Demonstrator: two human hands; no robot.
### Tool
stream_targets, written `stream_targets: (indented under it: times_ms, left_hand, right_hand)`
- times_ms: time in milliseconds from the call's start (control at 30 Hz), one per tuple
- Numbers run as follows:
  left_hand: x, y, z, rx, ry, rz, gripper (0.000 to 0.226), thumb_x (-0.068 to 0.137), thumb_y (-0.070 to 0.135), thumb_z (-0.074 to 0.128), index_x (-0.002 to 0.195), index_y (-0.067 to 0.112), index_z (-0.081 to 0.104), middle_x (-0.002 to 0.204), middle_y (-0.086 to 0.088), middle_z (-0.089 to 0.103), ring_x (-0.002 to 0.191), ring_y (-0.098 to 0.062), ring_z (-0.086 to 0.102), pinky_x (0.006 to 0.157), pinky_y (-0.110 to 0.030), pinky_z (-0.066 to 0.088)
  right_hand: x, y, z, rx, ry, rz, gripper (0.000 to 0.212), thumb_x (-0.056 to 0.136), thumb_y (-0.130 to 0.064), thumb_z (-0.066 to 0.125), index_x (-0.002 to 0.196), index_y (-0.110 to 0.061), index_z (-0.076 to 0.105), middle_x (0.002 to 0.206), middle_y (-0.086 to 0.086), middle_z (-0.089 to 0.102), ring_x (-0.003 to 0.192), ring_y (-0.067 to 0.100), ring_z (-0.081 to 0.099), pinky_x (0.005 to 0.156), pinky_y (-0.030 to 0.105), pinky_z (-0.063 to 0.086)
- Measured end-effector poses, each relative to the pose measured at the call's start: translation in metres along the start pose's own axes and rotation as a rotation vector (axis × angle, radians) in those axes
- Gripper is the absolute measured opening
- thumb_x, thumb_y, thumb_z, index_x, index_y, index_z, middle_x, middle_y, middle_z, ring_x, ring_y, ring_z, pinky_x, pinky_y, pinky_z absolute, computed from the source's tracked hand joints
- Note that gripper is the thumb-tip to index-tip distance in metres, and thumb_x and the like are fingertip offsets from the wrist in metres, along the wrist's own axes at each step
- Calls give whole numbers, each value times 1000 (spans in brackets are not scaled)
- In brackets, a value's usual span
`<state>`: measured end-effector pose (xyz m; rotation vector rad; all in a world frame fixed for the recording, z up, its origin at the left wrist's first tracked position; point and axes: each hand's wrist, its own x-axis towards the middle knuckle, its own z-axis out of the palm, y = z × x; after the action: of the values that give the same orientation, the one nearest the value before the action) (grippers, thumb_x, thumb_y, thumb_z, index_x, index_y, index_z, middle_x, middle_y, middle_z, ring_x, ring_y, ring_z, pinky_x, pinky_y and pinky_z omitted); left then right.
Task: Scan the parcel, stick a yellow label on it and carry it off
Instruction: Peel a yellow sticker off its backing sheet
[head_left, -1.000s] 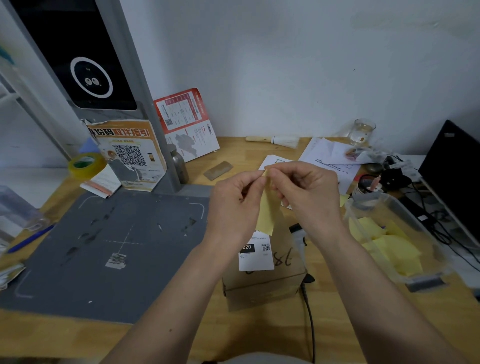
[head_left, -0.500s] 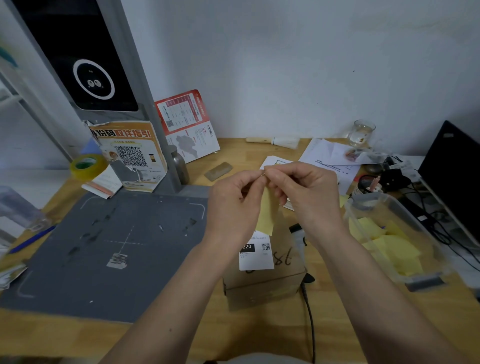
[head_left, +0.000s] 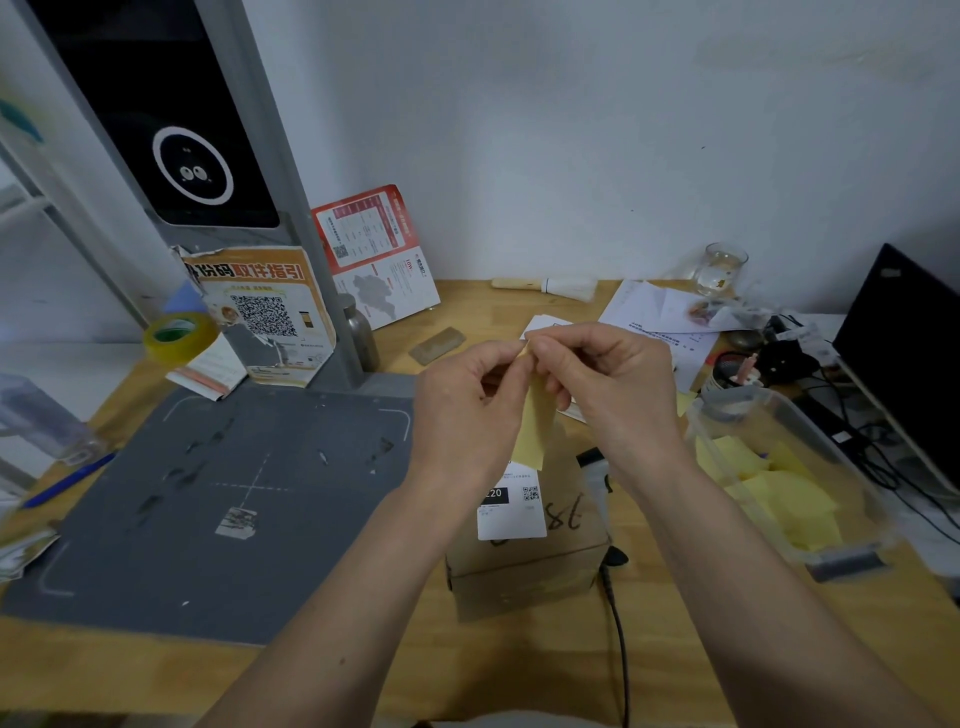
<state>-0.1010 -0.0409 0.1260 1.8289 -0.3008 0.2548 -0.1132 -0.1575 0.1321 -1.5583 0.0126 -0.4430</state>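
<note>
At the far left a roll of tape (head_left: 181, 335) is sitting by the scanner stand (head_left: 270, 208), and a grey mat (head_left: 208, 509) is lying flat on the wooden desk (head_left: 519, 665) in front of it. Moving right, the left hand (head_left: 467, 410) is pinching the top corner of a yellow label (head_left: 532, 431) between thumb and fingertips. The right hand (head_left: 608, 384) is pinching the same top edge from the other side, so the two hands are touching at the corner; they look to be picking the backing apart, though the split itself is too small to see. The label is hanging down thin and limp, so it will likely curl or stick to itself unless kept by its edges. Directly below the hands the parcel (head_left: 524, 551), a small brown cardboard box with a white shipping sticker (head_left: 511, 506) on top, is resting on the desk just right of the mat. It looks light and stiff, best gripped by its two side walls. Further right a clear tub (head_left: 852, 540) is holding more yellow sheets, and a dark screen (head_left: 904, 353) is standing at the edge.
</note>
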Motion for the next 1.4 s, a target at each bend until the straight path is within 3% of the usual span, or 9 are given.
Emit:
stream_targets:
  times_ms: [233,400,633,867,1067,1167,1300,1400]
  left_hand:
    - [-2,0,2,40,0,51,16,91,20,60,85,16,75,76,-6,73,73,-27,66,68,-46,53]
    - [0,4,2,-5,-19,-9,15,89,18,62,86,22,76,77,1,74,74,-20,65,65,-28,51]
    - [0,4,3,-37,-27,-60,15,88,16,63,88,26,75,79,5,74,78,-20,66,67,-25,51]
    - [4,0,3,-35,-34,-76,13,87,16,65,92,22,75,75,16,70,75,-6,65,64,-8,48]
    - [7,-11,4,-55,-46,-117,19,88,15,63,104,20,72,84,19,69,80,7,64,69,-2,44]
    - [8,-13,2,-112,-60,-145,23,90,12,59,94,31,72,72,30,66,76,16,60,67,0,41]
    - [8,-16,0,-190,-77,-160,28,92,8,55,90,33,69,74,26,67,75,19,59,68,1,40]
    - [9,-21,-4,-223,-89,-156,31,92,7,55,87,33,69,68,27,68,73,17,60,66,0,41]
  right_hand:
    - [-1,1,-1,4,6,-5,2,78,-6,73,79,-7,74,57,-7,66,52,7,52,49,20,46]
    - [0,2,-1,5,11,-21,6,79,-5,71,78,-10,74,54,-11,65,50,5,50,47,18,43]
    - [2,5,-1,-2,3,-21,9,80,-6,70,76,-13,73,52,-12,63,49,2,48,48,17,41]
    - [5,12,-1,-49,-1,-46,18,84,-7,67,75,-22,72,56,-14,64,52,1,51,51,16,42]
    - [4,24,4,-88,50,-52,20,83,-7,68,80,-26,72,72,-11,69,64,1,59,57,16,43]
    - [0,31,9,-171,87,-127,25,81,-6,69,86,-31,72,85,0,68,75,5,61,63,17,45]
    - [-3,41,17,-313,154,-252,22,81,-5,69,95,-22,72,85,2,62,78,3,58,66,8,42]
    - [-5,49,24,-417,196,-347,19,81,-5,68,98,-11,74,85,1,58,78,2,55,67,10,44]
